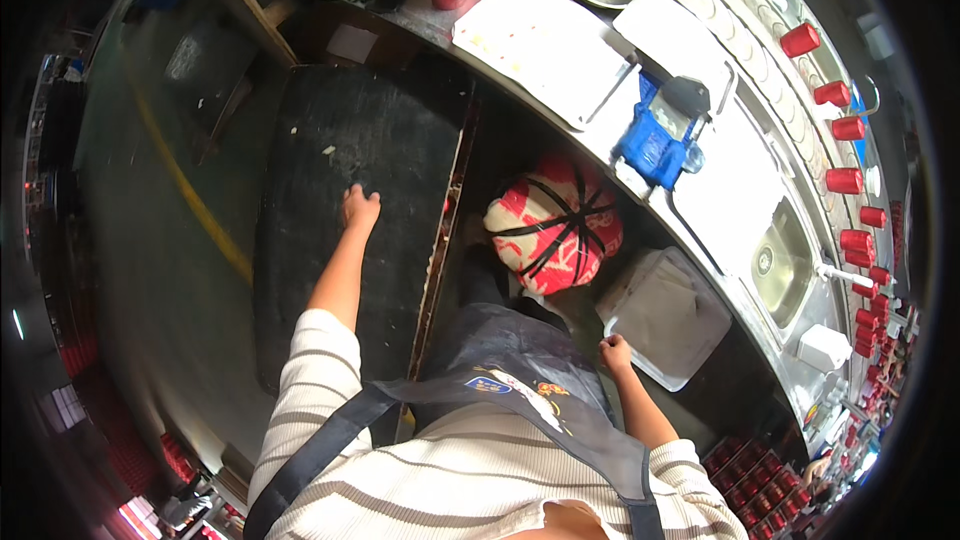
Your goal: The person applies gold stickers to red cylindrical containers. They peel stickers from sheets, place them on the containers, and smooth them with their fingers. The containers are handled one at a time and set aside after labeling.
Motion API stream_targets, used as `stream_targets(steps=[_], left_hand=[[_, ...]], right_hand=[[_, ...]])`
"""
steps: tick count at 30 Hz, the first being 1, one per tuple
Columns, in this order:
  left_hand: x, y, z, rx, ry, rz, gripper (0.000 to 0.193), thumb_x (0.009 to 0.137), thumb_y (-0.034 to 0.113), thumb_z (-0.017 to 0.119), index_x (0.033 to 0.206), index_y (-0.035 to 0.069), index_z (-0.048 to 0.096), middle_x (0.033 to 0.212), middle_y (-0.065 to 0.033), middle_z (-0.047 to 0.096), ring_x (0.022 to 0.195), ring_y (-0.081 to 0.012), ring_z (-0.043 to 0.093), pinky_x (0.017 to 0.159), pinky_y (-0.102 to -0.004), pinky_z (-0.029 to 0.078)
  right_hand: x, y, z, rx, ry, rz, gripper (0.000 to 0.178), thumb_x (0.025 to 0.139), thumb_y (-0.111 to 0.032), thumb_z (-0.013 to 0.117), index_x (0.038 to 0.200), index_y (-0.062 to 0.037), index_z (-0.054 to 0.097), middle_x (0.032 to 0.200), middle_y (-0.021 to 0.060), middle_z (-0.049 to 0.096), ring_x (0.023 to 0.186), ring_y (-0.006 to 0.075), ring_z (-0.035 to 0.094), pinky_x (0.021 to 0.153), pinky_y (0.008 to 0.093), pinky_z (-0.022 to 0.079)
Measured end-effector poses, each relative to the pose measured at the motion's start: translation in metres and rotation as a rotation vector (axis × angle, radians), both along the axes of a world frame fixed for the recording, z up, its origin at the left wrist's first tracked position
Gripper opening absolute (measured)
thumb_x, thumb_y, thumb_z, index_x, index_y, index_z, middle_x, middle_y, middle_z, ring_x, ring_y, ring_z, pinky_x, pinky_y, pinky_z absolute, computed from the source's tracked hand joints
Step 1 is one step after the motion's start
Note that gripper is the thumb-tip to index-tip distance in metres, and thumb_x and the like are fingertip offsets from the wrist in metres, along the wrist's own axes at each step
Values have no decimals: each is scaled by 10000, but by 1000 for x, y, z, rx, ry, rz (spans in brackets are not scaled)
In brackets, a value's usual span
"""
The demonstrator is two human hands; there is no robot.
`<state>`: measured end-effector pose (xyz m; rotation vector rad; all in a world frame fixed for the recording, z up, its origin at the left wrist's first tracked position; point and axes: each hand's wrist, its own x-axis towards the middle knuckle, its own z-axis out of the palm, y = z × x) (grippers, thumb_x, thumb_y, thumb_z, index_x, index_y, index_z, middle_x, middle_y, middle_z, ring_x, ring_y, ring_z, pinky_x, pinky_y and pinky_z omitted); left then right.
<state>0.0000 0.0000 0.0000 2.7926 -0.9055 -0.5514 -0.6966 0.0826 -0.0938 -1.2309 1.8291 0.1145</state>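
Black flat surface (410, 150) lies beneath the left hand (361, 207); toward four o'clock, the right hand (614, 351) adjoins a translucent plastic bin (675, 315). Fingers curl; grip unclear.

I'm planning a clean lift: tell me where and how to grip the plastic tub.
Probably best: the pale near rim of the plastic tub, approached from the person's side. That edge lies exposed by the right hand, while the counter borders the far side.
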Motion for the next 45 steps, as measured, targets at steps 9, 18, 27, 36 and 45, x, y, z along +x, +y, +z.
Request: stream_targets(steps=[9,18,27,36,45], left_hand=[[49,-212,-20,77,40,-336,359,897,263,659,1206,91,593,1287,-140,582,1225,-353,546,1016,-480,459],[109,-323,-69,436,-231,-672,517,918,378,644,1365,129,567,1358,-90,556,1334,-270,435,1190,-441,228],[176,-354,-150,551,62,-782,801,835,674,628,1484,236,461,1541,-99,424,1426,-316,376,1161,-425,316],[144,-368,-109,546,40,-853,857,819,678,633,1509,216,421,1577,-85,368,1444,-314,345,1174,-430,301],[188,-366,-159,585,112,-810,806,825,672,620,1495,263,438,1550,-72,416,1407,-324,407,1140,-443,354]], right_hand=[[103,-41,63,-88,-57,-146,80,904,-98,635,915,-20,621,732,43,635,574,119,584,537,275,479],[112,-46,72,110,-78,-255,69,939,-77,612,959,-21,577,769,42,599,583,129,582,523,279,483],[116,-54,84,263,-36,-377,100,941,-92,616,963,-4,575,794,71,612,619,157,619,554,288,516],[147,-65,88,259,-93,-431,118,951,-106,625,975,0,579,807,76,624,631,162,628,555,291,518],[140,-59,88,286,-104,-454,104,952,-104,615,980,-9,584,814,71,629,614,167,634,543,294,507]])
